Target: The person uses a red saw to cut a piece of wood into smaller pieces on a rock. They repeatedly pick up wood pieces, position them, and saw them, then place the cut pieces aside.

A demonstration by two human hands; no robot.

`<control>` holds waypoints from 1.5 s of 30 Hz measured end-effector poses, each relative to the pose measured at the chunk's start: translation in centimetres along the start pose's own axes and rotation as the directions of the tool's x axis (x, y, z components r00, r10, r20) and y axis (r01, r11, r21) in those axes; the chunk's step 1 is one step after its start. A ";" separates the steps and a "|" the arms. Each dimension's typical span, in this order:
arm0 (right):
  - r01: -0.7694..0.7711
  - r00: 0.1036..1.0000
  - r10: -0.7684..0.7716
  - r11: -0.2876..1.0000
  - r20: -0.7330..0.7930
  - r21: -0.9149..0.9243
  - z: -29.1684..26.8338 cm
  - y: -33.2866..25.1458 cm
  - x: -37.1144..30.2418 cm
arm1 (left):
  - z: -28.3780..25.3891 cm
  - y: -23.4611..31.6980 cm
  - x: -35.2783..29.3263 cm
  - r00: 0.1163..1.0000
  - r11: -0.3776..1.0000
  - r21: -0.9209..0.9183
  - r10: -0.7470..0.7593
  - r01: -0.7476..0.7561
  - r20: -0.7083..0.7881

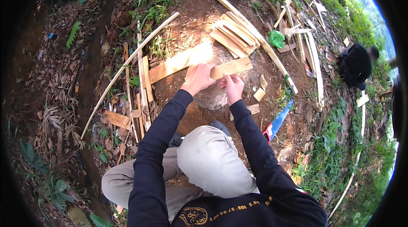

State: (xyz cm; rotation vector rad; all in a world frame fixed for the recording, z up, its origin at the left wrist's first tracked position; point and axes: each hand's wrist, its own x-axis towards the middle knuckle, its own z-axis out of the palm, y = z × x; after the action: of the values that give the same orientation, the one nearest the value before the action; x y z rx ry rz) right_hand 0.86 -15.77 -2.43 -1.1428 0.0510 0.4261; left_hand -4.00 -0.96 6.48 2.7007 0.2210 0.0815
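My left hand [199, 79] is wrapped round the left end of a short, pale wooden board [233, 68]. The board is held slanting over a large grey rock [212, 96] in front of my knees. At the board's lower edge is my right hand [233, 87], its fingers curled and pinched together. Whether they grip the edge or some small piece cannot be made out. Behind my left hand a longer, wide plank [180, 62] reaches to the left, bright with sunlight. Just beyond the rock lies a stack of similar short boards [235, 36].
Long wooden strips [129, 59] lie left; another strip [259, 38] runs along the stack's right side. Wood offcuts [259, 94] and a blue tapering item with a red-and-white end [278, 121] are right. Farther off are a green plastic bag [276, 39] and a person in black [356, 65].
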 end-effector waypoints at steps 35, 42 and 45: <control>-0.074 0.975 0.055 0.994 0.216 0.077 -5.6 0.8 3.5 | -2.6 -8.2 -8.3 1.000 1.000 -0.007 0.015 -0.015 0.006; -0.082 0.979 0.067 0.994 0.194 0.068 -6.7 1.2 4.2 | 1.0 -6.9 -10.5 0.940 0.931 -0.333 -0.240 0.151 -0.243; -0.110 0.974 0.085 0.988 0.211 0.106 -6.5 1.4 4.3 | 6.6 -4.8 -11.8 0.658 0.680 -0.699 -0.633 0.222 -0.408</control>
State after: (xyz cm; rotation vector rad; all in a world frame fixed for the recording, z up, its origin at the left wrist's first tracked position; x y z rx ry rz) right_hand 5.48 -19.79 -7.51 -0.9780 -0.0490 0.6199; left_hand -15.75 -1.38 -1.84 1.8055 0.9140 0.7786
